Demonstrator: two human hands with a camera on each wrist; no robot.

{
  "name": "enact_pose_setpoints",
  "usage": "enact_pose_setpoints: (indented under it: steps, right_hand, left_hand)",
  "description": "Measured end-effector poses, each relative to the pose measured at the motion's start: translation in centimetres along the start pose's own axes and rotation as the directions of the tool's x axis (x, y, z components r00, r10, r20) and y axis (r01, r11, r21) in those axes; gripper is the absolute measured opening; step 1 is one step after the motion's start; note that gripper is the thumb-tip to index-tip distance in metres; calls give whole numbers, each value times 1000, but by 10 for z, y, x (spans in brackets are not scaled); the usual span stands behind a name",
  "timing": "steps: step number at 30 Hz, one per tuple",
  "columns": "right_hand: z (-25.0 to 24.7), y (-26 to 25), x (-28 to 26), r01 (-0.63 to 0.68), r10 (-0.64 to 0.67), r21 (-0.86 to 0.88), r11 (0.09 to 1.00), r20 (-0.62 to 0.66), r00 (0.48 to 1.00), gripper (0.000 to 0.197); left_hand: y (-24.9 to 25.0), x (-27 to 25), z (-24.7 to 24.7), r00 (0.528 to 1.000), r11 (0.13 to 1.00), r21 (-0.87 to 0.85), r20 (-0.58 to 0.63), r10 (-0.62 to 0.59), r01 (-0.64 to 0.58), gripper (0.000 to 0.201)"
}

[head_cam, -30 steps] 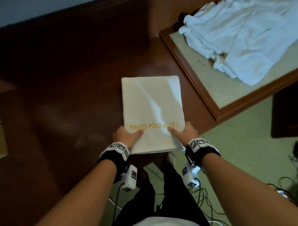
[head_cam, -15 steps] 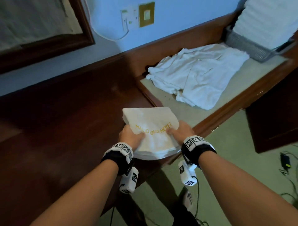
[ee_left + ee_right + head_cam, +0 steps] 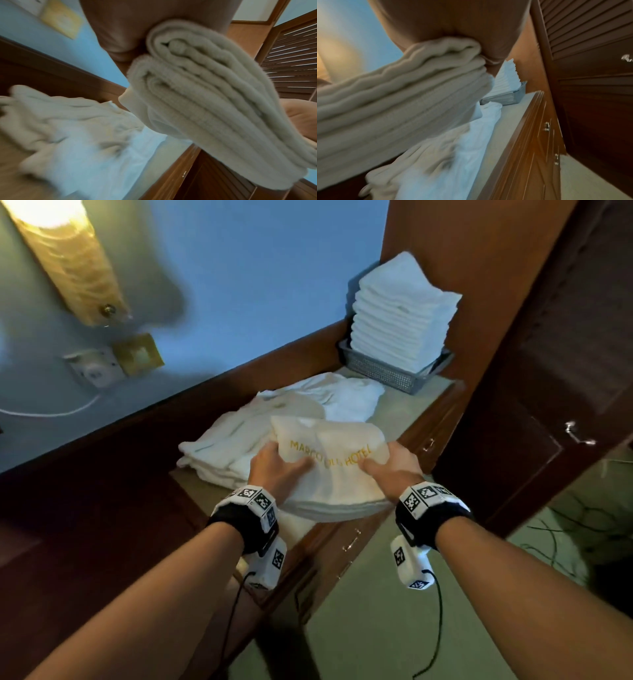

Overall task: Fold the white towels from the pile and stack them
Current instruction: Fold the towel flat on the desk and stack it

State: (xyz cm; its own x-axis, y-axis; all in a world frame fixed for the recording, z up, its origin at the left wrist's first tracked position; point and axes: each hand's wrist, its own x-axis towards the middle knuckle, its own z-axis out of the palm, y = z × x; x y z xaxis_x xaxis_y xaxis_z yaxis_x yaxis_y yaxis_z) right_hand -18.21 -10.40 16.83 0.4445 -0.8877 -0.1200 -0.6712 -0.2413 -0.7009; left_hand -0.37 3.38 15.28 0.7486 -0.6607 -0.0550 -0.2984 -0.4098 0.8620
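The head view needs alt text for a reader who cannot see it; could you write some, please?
Both hands, left hand and right hand, grip a folded towel above the unfolded pile. Behind, a tall stack fills a grey basket.

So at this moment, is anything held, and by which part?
The folded towel, carried by both hands: left hand grips its near-left edge, right hand its near-right edge, thumbs on top by the gold lettering.
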Motion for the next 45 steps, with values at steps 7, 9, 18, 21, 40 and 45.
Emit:
enact_pose_setpoints:
  steps: [7, 9, 18, 21, 40, 45]
  right_hand:
    - [-113, 33, 76, 34, -40, -45, 998, -143, 989, 48]
    - [-138, 37, 98, 35, -47, -71, 997, -176, 983, 49]
    - [-234, 56, 225, 11, -56, -148, 989, -302, 952, 43]
    - [-255, 58, 282, 10, -76, -201, 980, -322, 944, 44]
    - [-380, 23, 642, 330, -452, -348, 877, -366, 813, 36]
    - [-383, 2, 738, 457, -543, -302, 837, -345, 766, 42]
  left_hand:
    - [110, 63, 91, 992, 992, 22, 13, 124, -124, 35]
    - [134, 80, 111, 988, 988, -24, 9, 154, -153, 39]
    - [243, 181, 205, 965, 960, -115, 33, 259, -254, 33]
    - [272, 229, 236, 958, 947, -156, 20, 288, -281, 53]
    - [422, 466, 359, 896, 883, -154, -81, 436, -443, 37]
    - [444, 516, 381, 906, 909, -84, -151, 394, -409, 36]
